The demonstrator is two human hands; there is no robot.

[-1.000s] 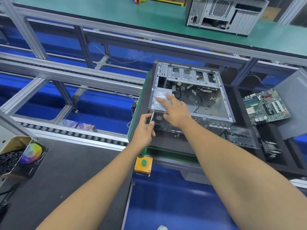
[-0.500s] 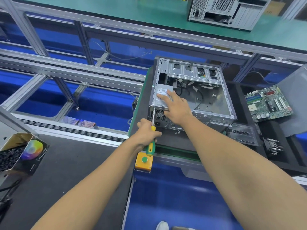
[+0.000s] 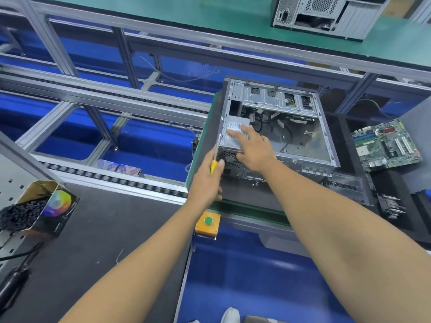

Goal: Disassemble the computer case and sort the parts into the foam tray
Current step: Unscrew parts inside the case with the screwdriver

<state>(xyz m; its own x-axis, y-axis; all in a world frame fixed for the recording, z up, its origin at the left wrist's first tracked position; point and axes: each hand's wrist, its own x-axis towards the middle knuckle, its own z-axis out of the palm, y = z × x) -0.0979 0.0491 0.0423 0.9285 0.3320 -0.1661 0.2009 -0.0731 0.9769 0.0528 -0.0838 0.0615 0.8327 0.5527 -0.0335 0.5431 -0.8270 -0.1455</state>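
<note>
An open grey computer case lies on its side on a dark pad. A silver power supply sits in its near-left corner. My right hand rests on top of the power supply with fingers spread flat. My left hand grips a yellow-green screwdriver, its shaft pointing up along the case's left rear edge. A green motherboard lies in the black foam tray to the right. Black cables lie loose inside the case.
A second case stands on the green bench at the back. A yellow box with a green button sits below the pad. A cardboard box of black parts lies at the left. Roller rails and aluminium frames cross the left side.
My left hand has lifted the screwdriver, so its shaft now lies against the case's left edge by the power supply. My right hand stays on the power supply.
</note>
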